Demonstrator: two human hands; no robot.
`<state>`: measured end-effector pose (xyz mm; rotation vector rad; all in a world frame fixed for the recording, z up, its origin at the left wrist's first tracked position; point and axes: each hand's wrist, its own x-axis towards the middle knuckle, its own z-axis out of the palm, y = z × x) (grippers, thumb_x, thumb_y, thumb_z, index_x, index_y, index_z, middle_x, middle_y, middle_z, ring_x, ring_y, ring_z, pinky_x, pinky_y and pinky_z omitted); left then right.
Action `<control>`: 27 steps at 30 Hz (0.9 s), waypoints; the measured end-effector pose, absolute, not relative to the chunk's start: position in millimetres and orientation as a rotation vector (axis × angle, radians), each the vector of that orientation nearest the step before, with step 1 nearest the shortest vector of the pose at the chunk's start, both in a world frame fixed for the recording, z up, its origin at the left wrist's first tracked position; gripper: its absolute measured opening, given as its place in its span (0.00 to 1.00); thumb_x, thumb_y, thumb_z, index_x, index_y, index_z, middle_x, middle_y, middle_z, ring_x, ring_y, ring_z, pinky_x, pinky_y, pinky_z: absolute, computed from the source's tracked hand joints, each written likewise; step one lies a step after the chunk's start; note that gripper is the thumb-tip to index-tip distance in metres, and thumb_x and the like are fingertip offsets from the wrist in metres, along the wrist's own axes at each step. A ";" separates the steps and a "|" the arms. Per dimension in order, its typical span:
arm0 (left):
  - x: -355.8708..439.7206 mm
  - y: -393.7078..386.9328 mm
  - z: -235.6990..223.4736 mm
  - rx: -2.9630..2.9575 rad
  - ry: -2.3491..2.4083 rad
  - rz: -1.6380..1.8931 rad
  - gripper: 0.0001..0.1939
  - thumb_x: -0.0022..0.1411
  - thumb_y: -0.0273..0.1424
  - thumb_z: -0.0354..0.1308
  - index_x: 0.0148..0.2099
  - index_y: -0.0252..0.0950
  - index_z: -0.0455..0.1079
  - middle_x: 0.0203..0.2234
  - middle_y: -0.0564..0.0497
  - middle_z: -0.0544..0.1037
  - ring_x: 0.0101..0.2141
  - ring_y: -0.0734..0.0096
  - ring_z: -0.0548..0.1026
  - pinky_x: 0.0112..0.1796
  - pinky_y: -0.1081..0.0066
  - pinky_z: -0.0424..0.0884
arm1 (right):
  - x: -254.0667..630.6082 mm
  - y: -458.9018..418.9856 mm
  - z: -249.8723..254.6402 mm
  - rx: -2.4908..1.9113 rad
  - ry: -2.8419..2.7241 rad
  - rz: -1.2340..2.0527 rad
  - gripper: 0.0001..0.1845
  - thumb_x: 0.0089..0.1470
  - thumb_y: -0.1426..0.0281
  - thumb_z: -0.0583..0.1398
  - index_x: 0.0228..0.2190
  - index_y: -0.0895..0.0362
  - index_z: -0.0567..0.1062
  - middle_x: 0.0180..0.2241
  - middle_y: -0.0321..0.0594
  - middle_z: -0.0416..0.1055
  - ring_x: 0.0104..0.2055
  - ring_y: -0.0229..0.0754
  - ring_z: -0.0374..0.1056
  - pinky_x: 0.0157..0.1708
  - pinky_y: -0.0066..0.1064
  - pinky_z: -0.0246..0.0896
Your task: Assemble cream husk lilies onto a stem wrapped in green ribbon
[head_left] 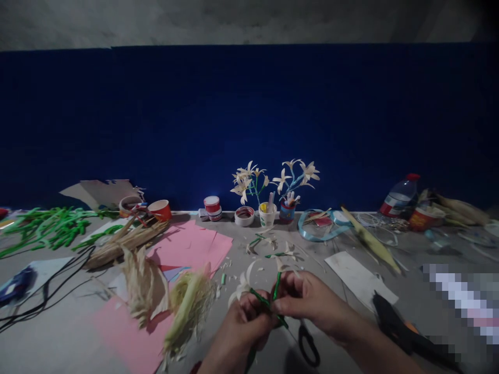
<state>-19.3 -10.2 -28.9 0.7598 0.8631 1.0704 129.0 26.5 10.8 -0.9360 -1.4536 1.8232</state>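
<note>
Near the front of the table my two hands meet over green-wrapped flower stems. My left hand [251, 322] is closed, pinching a green stem [260, 297] that slants down to the right. A white flower [244, 283] with long narrow petals shows just beyond its fingers; whether it joins that stem, I cannot tell. My right hand [307, 296] pinches another green stem [277, 284], which stands nearly upright and crosses the first at the fingertips. Below the right hand lies a black scissors handle [309, 345], its blades hidden. More pale flowers with green stems [278, 254] lie just beyond.
Two cups hold finished flowers [249, 182] at the back. On the left are pink paper [191, 241], corn husks [142, 283], green fuzzy stems [58, 228] and black cords [47, 291]. White paper [360, 278], a black tool [409, 332] and a bottle [399, 197] are on the right.
</note>
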 end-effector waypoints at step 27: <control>-19.2 -16.2 -62.2 1.049 1.023 1.264 0.12 0.46 0.37 0.66 0.27 0.35 0.70 0.24 0.52 0.72 0.29 0.68 0.68 0.32 0.72 0.64 | 127.4 29.6 4.3 -0.807 -1.488 1.790 0.05 0.41 0.69 0.66 0.25 0.57 0.77 0.22 0.32 0.72 0.30 0.40 0.67 0.34 0.29 0.59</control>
